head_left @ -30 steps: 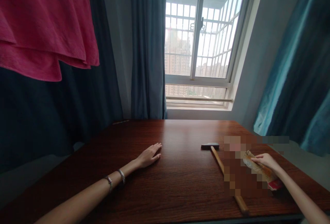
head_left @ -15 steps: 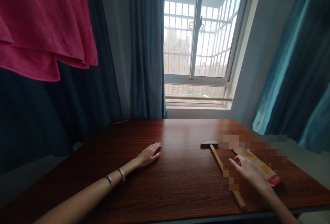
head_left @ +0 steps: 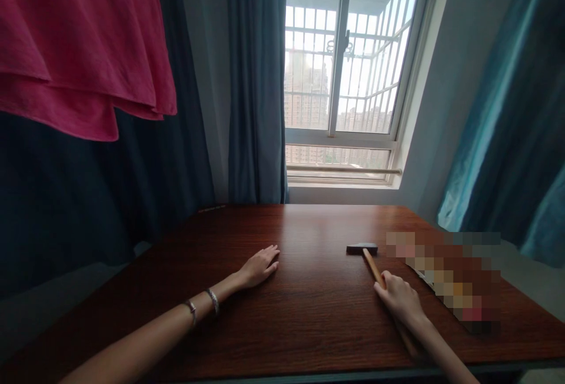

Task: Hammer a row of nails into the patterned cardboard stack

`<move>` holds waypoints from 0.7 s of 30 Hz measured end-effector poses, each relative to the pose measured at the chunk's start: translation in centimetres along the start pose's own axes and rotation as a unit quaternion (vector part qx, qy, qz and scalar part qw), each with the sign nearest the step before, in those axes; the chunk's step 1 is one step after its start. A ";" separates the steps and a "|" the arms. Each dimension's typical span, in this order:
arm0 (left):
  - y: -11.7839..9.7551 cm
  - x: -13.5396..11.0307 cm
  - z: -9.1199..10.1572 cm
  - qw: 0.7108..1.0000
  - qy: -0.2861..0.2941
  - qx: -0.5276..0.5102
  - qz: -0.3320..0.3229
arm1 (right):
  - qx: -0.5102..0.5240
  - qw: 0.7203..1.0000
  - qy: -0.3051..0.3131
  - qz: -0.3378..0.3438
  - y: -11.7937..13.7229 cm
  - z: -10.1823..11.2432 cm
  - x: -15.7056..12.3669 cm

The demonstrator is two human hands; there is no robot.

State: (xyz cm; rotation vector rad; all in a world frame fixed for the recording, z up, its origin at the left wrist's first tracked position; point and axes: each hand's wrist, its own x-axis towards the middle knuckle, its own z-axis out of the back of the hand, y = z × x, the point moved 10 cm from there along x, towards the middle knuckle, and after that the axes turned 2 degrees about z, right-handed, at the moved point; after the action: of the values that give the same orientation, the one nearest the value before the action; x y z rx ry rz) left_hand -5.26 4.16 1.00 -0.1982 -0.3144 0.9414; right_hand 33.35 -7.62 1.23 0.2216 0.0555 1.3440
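My left hand (head_left: 260, 267) lies flat and open on the dark wooden table (head_left: 318, 319), left of centre, with two bracelets on its wrist. A hammer (head_left: 362, 249) with a dark metal head and a pale wooden handle lies to the right, head pointing away from me. My right hand (head_left: 399, 298) sits on the middle of the handle with its fingers curled over it, so that part of the handle is hidden. A flat printed packet (head_left: 454, 290), mostly blurred out, lies just right of the hammer.
A window (head_left: 344, 78) with a grille is behind the table, with blue-grey curtains (head_left: 256, 89) on both sides. A pink cloth (head_left: 75, 42) hangs at the upper left. The table's near edge runs along the bottom of the view.
My right hand has left the packet and moved left onto the hammer handle, closing over it. My left hand has stayed flat in place.
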 end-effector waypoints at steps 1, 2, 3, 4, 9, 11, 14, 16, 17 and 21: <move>-0.4 -0.2 0.3 1.000 -0.003 -0.007 0.005 | 0.022 1.000 -0.005 -0.001 0.2 0.1 0.1; -0.9 -0.4 0.7 1.000 -0.010 -0.019 0.010 | 0.050 0.999 -0.010 -0.001 0.5 0.2 0.2; -1.4 -0.6 1.1 0.999 -0.020 -0.036 0.014 | 0.080 0.997 -0.014 -0.002 0.8 0.4 0.3; -2.0 -0.8 1.5 0.998 -0.032 -0.060 0.018 | 0.110 0.994 -0.019 -0.001 1.4 0.6 0.3; -4.5 -0.6 1.7 0.955 -0.069 -0.276 0.085 | 0.225 0.973 -0.053 0.020 6.8 2.6 -0.1; -5.6 -0.1 -0.3 0.901 -0.027 -0.411 0.137 | 0.259 0.962 -0.063 0.057 10.6 3.6 -0.8; -8.1 0.8 -2.8 0.813 0.027 -0.558 0.164 | 0.308 0.940 -0.050 0.140 17.3 4.4 -2.2; -8.3 1.0 -2.9 0.785 -0.001 -0.595 0.170 | 0.319 0.927 -0.049 0.192 21.6 4.4 -3.4; -7.6 0.9 -2.7 0.780 -0.038 -0.596 0.184 | 0.315 0.925 -0.053 0.205 23.4 4.3 -3.9; -2.1 -0.9 -1.2 0.806 -0.150 -0.512 0.258 | 0.317 0.919 -0.069 0.222 28.5 3.0 -5.4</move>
State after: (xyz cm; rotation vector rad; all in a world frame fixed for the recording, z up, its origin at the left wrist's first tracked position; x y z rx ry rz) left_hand -3.74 2.19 0.32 -1.1902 -1.1006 1.2625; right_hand 5.25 -7.30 9.11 0.9233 0.3421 1.7280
